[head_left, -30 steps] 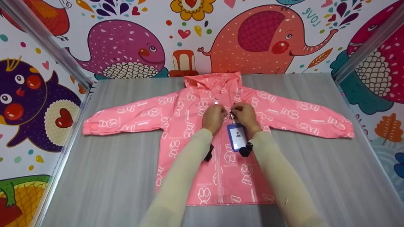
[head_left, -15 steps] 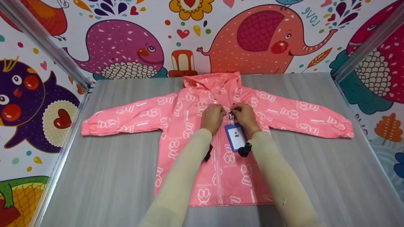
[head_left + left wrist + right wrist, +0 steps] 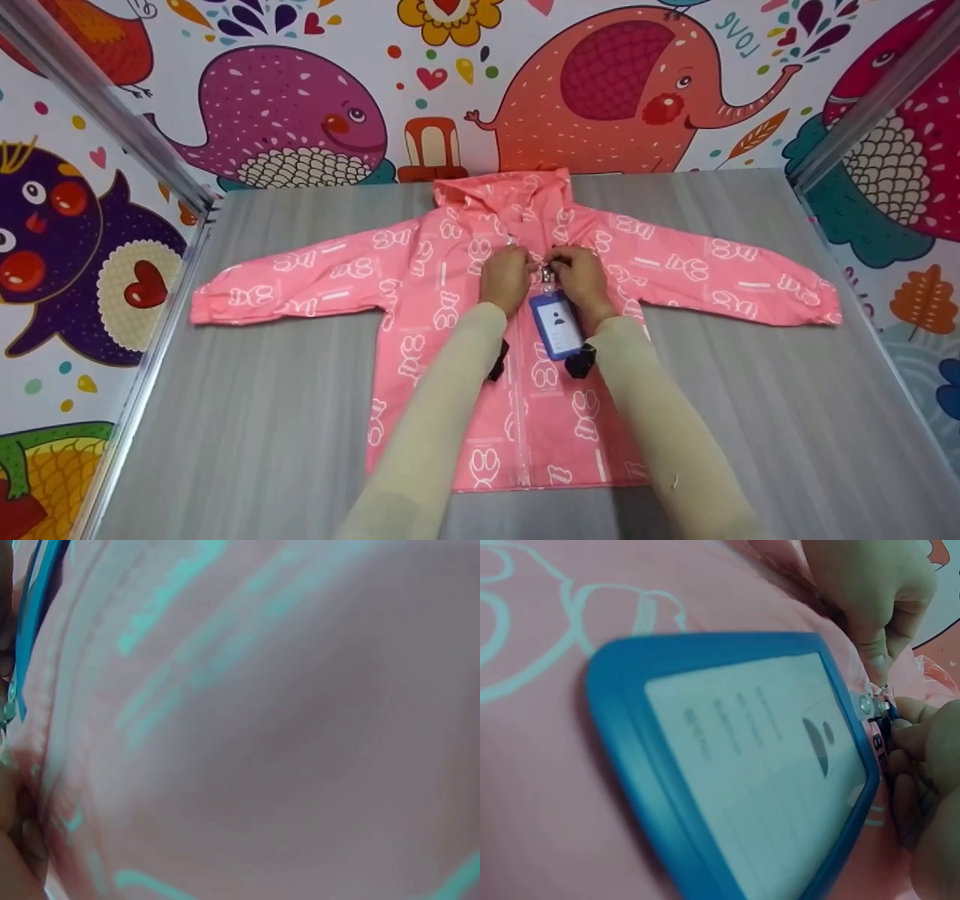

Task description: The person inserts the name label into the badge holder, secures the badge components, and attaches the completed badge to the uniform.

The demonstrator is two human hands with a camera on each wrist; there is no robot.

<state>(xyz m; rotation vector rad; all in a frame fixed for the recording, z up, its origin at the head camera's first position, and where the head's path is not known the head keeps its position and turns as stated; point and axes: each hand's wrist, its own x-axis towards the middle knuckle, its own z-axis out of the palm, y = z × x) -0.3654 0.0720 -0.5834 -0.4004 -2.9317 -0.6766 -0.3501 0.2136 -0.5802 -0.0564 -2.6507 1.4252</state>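
Observation:
A pink child's jacket [image 3: 450, 360] with white bear-like outlines lies flat, front up, sleeves spread. My left hand [image 3: 505, 280] pinches the jacket's chest fabric beside the zipper [image 3: 523, 420]. At the right of it, my right hand [image 3: 583, 281] pinches the metal clip [image 3: 547, 276] of a blue badge holder [image 3: 556, 326]. The holder hangs from the clip over the jacket front, its card showing a person icon. In the right wrist view, both hands' fingertips meet near the clip [image 3: 866, 703]. How far the clip grips the fabric is hidden by fingers.
The jacket rests on a grey wood-grain table [image 3: 270, 420]. Walls with cartoon animals, including an elephant [image 3: 600, 90], stand at the back and sides. Metal posts [image 3: 127, 112] mark the corners. Black wrist straps [image 3: 580, 361] show beneath the forearms.
The badge holder has swung slightly left and tilted, and its clip has come closer to the left hand's fingers. Both hands stay almost in place. The head view has shifted a little.

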